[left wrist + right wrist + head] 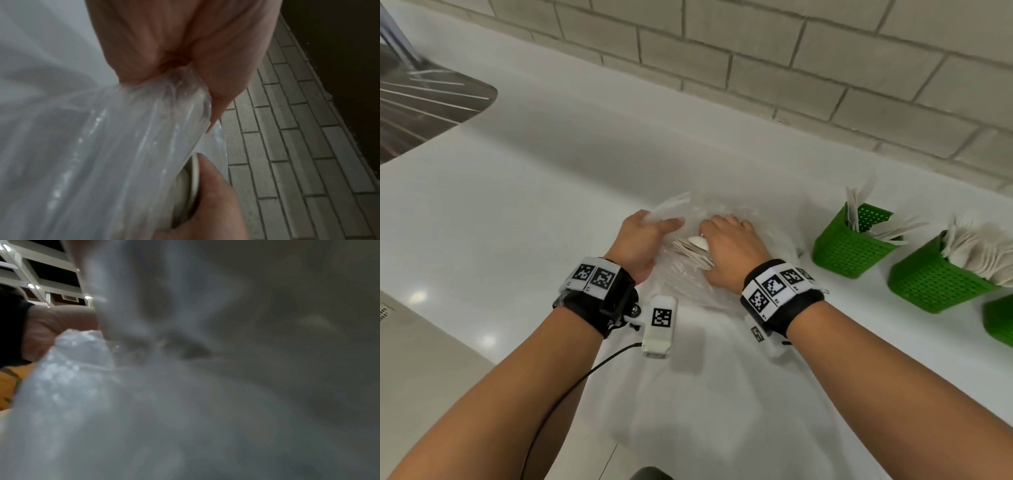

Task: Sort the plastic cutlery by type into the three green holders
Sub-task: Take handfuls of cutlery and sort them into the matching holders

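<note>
A clear plastic bag (726,212) lies on the white counter (551,164) and holds a bundle of white cutlery (690,253) with a spoon bowl (697,241) on top. My left hand (664,222) pinches the bag's left edge, and the left wrist view shows the plastic bag (123,146) bunched between thumb and fingers of the left hand (191,69). My right hand (719,236) reaches into the bag, fingers curled over the bundle; one of its fingers (216,194) presses the spoon bowls (193,175). Blurred plastic fills the right wrist view. Three green holders (852,246) (935,281) (1000,318) stand to the right.
The two nearer-to-centre holders contain white cutlery, and the third is cut off by the frame's right edge. A steel sink (421,92) is at the far left. A tiled wall (791,68) runs behind the counter. The counter's front edge (448,335) drops off at lower left.
</note>
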The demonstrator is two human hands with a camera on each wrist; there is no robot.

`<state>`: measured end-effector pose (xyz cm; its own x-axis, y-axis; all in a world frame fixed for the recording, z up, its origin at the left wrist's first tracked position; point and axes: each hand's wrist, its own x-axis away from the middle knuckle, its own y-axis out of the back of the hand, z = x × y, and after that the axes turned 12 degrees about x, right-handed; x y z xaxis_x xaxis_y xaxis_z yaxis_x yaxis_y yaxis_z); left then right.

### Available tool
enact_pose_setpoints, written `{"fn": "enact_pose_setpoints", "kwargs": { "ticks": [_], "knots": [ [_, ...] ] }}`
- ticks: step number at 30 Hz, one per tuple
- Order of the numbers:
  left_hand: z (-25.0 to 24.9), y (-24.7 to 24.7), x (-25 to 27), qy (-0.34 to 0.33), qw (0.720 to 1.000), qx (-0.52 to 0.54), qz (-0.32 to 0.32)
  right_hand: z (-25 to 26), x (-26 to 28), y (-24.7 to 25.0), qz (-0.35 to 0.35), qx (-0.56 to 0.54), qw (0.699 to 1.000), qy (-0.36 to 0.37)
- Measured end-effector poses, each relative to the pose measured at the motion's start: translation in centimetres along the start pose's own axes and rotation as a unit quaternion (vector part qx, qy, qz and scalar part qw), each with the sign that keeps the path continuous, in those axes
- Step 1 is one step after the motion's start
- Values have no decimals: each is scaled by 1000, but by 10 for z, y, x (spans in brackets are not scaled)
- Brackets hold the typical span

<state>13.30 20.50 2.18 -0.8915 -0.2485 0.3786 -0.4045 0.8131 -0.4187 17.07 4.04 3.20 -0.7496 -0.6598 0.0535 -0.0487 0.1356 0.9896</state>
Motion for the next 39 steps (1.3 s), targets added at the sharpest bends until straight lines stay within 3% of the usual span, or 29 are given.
{"fn": "enact_pose_setpoints", "kwargs": {
  "ticks": [3,9,13,17,20,24,26,27,29,31,34,37,39],
  "knots": [
    [-1,4,1,-11,999,-35,25,2,1,1,0,-9,1000,-11],
    [-3,20,-1,-89,965,-240,-49,-12,6,16,24,5,999,-22],
    [-5,3,2,-44,983,-176,-13,6,5,4,43,-25,999,19],
    [-2,14,-3,-58,970,-230,-55,-15,9,17,9,-169,986,-6],
    [0,11,1,-57,951,-304,-22,-33,14,40,-80,-341,935,-64],
    [-2,3,1,-44,950,-308,-3,-37,10,56,-236,-518,808,-152],
    [-5,2,1,-45,948,-316,-3,-32,9,52,-278,-555,764,-175],
    [-7,2,2,-73,937,-341,-10,-28,8,46,-275,-560,760,-180],
    [-14,-3,10,-183,923,-338,0,-21,5,31,-246,-540,784,-181],
    [-21,-17,22,-242,933,-248,95,-19,-1,23,-239,-507,810,-175],
    [-18,-43,25,-218,935,-188,205,-17,-7,19,-267,-519,789,-192],
    [-2,-61,16,-195,951,-175,167,-7,-4,4,-266,-567,754,-200],
    [13,-63,9,-203,954,-177,129,-5,-1,-9,-235,-552,777,-191]
  ]
}}
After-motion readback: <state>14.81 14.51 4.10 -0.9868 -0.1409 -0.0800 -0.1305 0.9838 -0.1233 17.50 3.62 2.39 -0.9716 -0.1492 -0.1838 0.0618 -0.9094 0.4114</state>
